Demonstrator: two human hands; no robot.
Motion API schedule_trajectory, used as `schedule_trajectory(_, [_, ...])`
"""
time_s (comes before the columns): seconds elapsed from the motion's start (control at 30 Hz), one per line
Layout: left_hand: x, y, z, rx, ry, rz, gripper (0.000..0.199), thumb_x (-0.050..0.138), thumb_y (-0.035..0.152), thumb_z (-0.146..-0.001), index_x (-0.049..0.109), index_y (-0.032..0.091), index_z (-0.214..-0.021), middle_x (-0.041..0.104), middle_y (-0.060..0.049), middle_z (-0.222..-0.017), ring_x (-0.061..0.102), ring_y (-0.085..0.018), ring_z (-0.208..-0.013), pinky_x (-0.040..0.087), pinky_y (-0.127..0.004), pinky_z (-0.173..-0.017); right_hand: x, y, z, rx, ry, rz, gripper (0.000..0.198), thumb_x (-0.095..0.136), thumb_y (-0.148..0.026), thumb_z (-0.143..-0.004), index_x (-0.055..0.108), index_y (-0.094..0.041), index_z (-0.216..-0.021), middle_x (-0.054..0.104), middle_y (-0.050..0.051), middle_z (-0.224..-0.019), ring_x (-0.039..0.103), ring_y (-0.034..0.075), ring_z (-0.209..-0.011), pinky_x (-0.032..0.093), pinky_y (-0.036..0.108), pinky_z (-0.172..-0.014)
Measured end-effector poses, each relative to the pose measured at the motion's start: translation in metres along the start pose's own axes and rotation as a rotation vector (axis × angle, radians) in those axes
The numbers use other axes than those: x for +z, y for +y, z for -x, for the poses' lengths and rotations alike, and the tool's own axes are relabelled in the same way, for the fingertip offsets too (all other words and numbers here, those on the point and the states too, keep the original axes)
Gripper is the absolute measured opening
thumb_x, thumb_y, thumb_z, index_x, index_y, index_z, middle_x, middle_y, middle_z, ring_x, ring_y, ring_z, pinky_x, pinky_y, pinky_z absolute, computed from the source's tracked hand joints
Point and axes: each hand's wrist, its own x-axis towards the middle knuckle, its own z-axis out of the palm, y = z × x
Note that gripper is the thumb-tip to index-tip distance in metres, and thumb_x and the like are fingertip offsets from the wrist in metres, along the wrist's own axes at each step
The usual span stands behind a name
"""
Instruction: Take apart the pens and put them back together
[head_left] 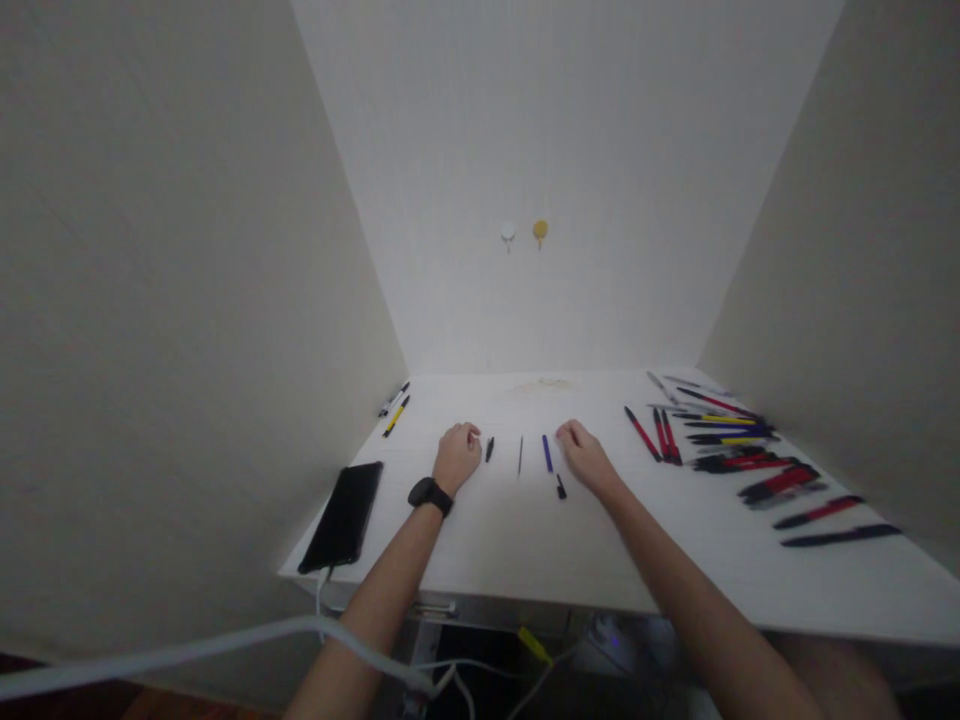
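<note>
My left hand [457, 455], with a black watch [431, 494] on its wrist, rests on the white table with its fingers curled and nothing visible in them. Just right of it lies a short black pen piece [490, 449]. A thin pen refill [520, 456] lies between the hands. Closer to my right hand [585, 455] are a blue pen barrel [547, 453] and, below that, a small black pen part with a clip [561, 488]. My right hand is also closed on the tabletop, its fingers folded in, apart from the barrel.
Many red, black, yellow and blue pens [750, 460] lie spread along the table's right side. At the left are a yellow pen [397, 417], a white-and-black pen [394, 400] and a dark tablet [342, 516] on a cable. Walls enclose three sides; a white cable [225, 640] crosses the foreground.
</note>
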Motion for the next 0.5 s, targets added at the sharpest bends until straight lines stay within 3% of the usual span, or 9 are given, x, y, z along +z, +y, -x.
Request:
schedule_trajectory(0.2, [0.0, -0.007, -0.003, 0.001, -0.019, 0.111, 0.02, 0.046, 0.017, -0.082, 0.063, 0.018, -0.091, 0.062, -0.004, -0.082, 0.055, -0.016, -0.077, 0.043, -0.028, -0.074, -0.038, -0.004, 0.033, -0.125, -0.389, -0.042, 0.031, 0.05, -0.048, -0.087, 0.059, -0.019, -0.094, 0.046, -0.004, -0.064, 0.041, 0.012, -0.058, 0.033, 0.023, -0.056])
schedule_trajectory(0.33, [0.0, -0.011, -0.005, 0.017, -0.058, 0.178, 0.023, 0.047, 0.024, -0.086, 0.068, 0.019, -0.093, 0.064, -0.003, -0.086, 0.054, -0.015, -0.076, 0.042, -0.027, -0.074, -0.044, -0.007, 0.045, -0.277, -0.428, 0.108, 0.035, 0.066, -0.044, -0.077, 0.064, -0.024, -0.105, 0.054, -0.003, -0.074, 0.047, 0.012, -0.063, 0.036, 0.025, -0.065])
schedule_trajectory(0.5, [-0.004, -0.008, -0.004, 0.088, -0.107, 0.14, 0.026, 0.051, 0.036, -0.087, 0.07, 0.026, -0.102, 0.064, -0.003, -0.095, 0.056, -0.015, -0.085, 0.042, -0.028, -0.079, -0.039, -0.008, 0.044, -0.327, -0.417, 0.201, 0.018, 0.067, -0.036, -0.077, 0.066, -0.022, -0.089, 0.057, -0.001, -0.077, 0.052, 0.013, -0.072, 0.037, 0.027, -0.073])
